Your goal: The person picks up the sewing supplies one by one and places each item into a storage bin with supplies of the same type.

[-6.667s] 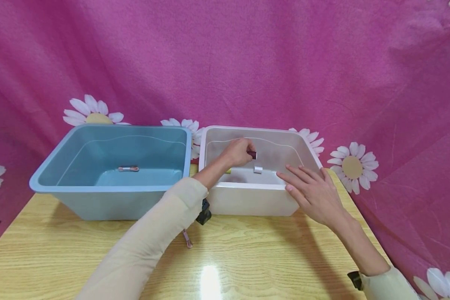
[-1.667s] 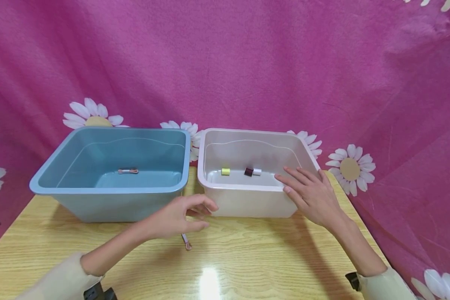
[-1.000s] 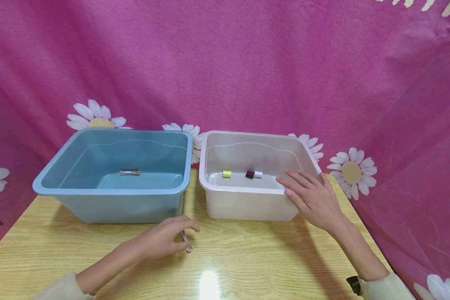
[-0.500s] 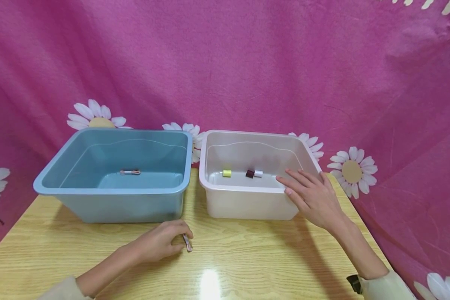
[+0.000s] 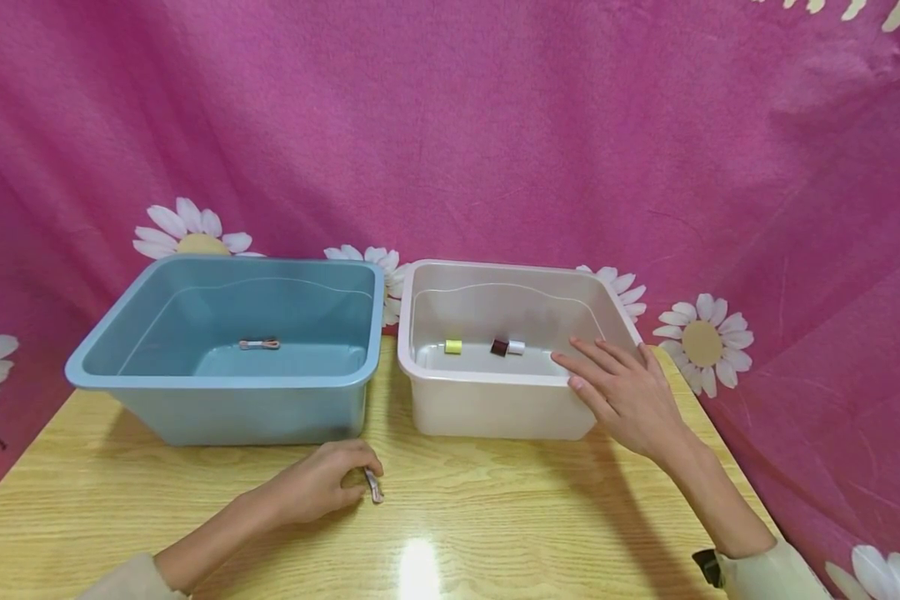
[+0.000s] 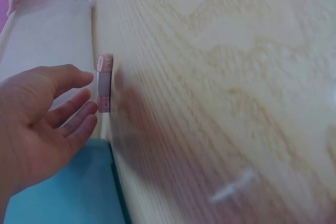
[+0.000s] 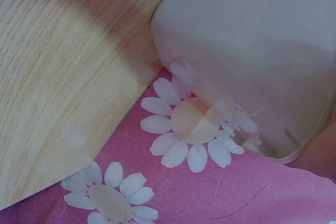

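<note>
My left hand is low over the table beside a small folded pink measuring tape with a pale band round its middle. In the left wrist view the measuring tape stands just past my fingertips, with a narrow gap between. The fingers are loosely bent and no grip shows. My right hand lies with spread, straight fingers over the front right rim of the white bin. Inside that bin lie a yellow thread spool, a dark maroon spool and a white spool.
A blue bin stands at the left, holding another folded tape. The wooden table has its right edge close to my right forearm. A pink curtain with daisies hangs behind both bins.
My left hand has let the maroon spool go in the white bin. It then came back and down to the left, to the folded tape. My right hand has stayed on the rim.
</note>
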`<state>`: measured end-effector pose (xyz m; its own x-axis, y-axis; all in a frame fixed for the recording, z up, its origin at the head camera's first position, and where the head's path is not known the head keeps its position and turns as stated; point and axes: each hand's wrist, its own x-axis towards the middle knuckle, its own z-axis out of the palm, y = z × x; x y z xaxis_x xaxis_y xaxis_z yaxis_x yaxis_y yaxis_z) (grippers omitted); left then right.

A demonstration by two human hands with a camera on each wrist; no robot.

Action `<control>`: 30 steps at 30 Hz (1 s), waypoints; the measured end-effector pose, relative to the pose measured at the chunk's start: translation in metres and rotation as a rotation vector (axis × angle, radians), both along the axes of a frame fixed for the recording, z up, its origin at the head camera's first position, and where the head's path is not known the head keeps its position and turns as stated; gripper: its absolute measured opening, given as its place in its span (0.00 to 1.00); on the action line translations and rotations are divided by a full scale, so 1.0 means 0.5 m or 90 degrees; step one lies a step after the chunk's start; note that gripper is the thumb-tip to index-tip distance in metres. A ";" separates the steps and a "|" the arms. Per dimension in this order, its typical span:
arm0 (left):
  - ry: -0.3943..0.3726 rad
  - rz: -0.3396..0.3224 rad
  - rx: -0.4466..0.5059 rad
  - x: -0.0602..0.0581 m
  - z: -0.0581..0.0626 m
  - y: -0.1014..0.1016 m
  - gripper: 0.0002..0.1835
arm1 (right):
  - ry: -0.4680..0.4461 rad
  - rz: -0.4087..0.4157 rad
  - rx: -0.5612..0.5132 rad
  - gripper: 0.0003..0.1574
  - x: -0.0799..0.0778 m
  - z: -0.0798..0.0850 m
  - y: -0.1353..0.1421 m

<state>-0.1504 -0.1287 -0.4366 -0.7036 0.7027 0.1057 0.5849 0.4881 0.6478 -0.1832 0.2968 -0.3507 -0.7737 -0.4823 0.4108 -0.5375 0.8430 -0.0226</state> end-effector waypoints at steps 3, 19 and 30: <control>0.028 0.002 -0.003 -0.004 -0.004 0.001 0.10 | 0.004 -0.001 0.004 0.25 0.000 -0.001 0.001; 0.081 -0.001 -0.048 -0.014 -0.011 0.006 0.10 | 0.008 -0.002 0.008 0.25 -0.003 -0.003 0.003; 0.080 0.000 -0.045 -0.021 -0.018 0.005 0.10 | 0.005 -0.005 0.007 0.24 -0.004 -0.003 0.004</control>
<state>-0.1609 -0.1260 -0.4456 -0.6883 0.7112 0.1426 0.6587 0.5305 0.5335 -0.1851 0.2986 -0.3523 -0.7745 -0.4810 0.4109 -0.5310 0.8473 -0.0090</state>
